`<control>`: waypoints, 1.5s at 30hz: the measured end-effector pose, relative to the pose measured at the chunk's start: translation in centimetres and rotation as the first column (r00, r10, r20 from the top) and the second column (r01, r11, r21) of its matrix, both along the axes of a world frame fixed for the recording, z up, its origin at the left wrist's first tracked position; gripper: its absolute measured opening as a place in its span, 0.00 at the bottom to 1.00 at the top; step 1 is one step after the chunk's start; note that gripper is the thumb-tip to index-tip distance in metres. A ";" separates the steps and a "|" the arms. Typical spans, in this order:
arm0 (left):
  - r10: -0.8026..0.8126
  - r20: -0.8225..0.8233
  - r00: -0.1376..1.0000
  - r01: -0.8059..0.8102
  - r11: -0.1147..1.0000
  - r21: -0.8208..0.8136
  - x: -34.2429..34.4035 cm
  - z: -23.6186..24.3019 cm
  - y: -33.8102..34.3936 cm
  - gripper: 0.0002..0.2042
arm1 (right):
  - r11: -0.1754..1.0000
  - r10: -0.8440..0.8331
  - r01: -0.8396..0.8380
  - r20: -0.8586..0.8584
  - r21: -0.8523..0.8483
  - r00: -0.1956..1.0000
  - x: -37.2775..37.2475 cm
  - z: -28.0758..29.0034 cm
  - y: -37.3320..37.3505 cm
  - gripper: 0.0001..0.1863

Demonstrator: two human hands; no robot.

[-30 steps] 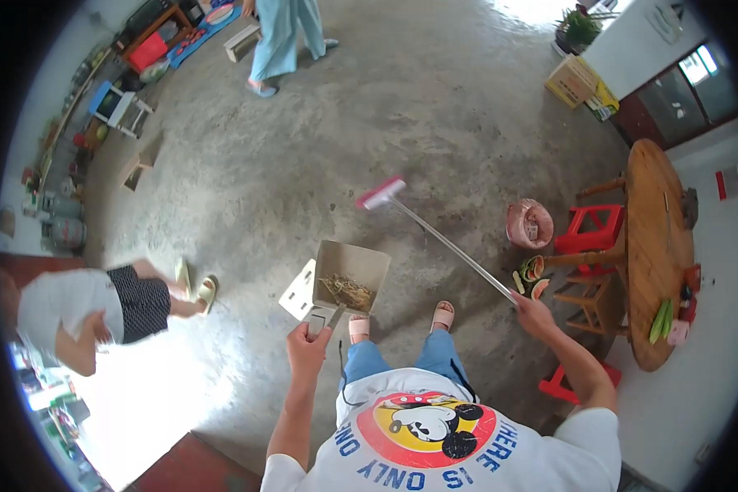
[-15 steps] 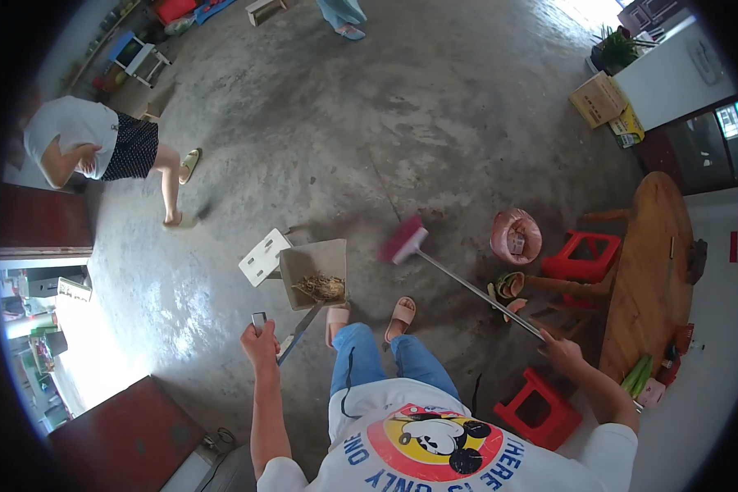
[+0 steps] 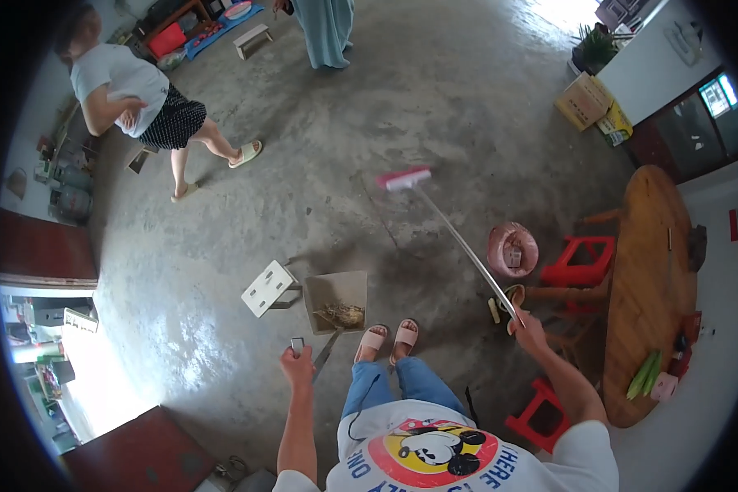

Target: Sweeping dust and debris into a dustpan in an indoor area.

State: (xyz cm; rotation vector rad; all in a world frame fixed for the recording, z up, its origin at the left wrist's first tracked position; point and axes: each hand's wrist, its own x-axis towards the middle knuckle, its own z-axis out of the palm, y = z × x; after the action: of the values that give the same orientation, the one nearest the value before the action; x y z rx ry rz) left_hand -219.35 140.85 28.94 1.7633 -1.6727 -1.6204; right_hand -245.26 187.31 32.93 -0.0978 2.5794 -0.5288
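My left hand (image 3: 297,365) is closed on the grey handle of a long-handled dustpan (image 3: 346,287), which stands just beyond my feet with dry straw-like debris (image 3: 343,314) inside. To the right, my right hand (image 3: 528,332) grips the metal pole of a broom (image 3: 453,231); its pink and white head (image 3: 404,179) is out ahead on the concrete floor, slightly blurred. A small white stool (image 3: 264,291) stands just left of the dustpan. Near the pole, by the table leg, lie pale scraps and rinds (image 3: 494,309), partly hidden.
A wooden table (image 3: 648,262) is at right, with red stools (image 3: 574,261), a lined pink bin (image 3: 512,238) and cardboard boxes (image 3: 582,102) beyond. Someone in a white top (image 3: 123,90) walks at upper left; another in pale-blue trousers (image 3: 324,33) stands farther back. A doorway (image 3: 78,361) is at left.
The broom head has swung toward me, then away again to farther out. The person in the white top has moved from the lower left to the upper left. The dustpan remains by my feet.
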 end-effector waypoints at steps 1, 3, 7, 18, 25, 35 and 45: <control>-0.030 -0.001 1.000 0.029 0.999 -0.019 -0.1 -0.3 0.2 0.15 | 0.997 0.058 -0.054 -0.069 0.050 0.996 -1.9 -2.2 -2.4 0.19; -0.076 -0.077 0.994 0.071 0.996 -0.057 0.2 -0.8 0.3 0.16 | 0.988 0.020 -0.020 0.000 0.153 1.000 -6.5 -5.6 -7.9 0.20; -0.120 -0.020 0.993 0.119 0.993 -0.024 0.5 -2.7 -0.3 0.16 | 0.974 0.093 -0.094 0.015 0.208 0.996 -12.2 -9.2 -14.4 0.18; -0.340 0.060 0.938 0.342 0.940 -0.017 -0.4 -6.1 -2.5 0.15 | 0.931 -0.003 -0.098 0.278 0.351 0.961 16.2 1.7 1.6 0.25; -0.511 0.174 0.842 0.538 0.821 -0.190 -0.5 -8.2 -2.9 0.16 | 0.948 -0.214 0.135 0.260 0.289 0.942 27.0 11.3 3.6 0.23; -0.685 0.297 0.665 0.721 0.692 -0.020 -1.3 -18.2 -5.6 0.13 | 0.935 -0.316 0.290 0.113 0.204 0.942 19.0 3.3 0.7 0.23; -0.797 0.351 0.491 0.865 0.494 -0.088 -0.7 -21.9 -7.0 0.11 | 0.932 -0.348 0.328 0.136 0.153 0.927 20.6 -4.1 -1.3 0.25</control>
State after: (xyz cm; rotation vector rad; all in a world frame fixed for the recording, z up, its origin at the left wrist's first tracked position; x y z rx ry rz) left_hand -220.06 133.86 7.06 1.0444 -3.0581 -1.3197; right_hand -224.70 185.98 28.84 0.4270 2.4720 -0.4685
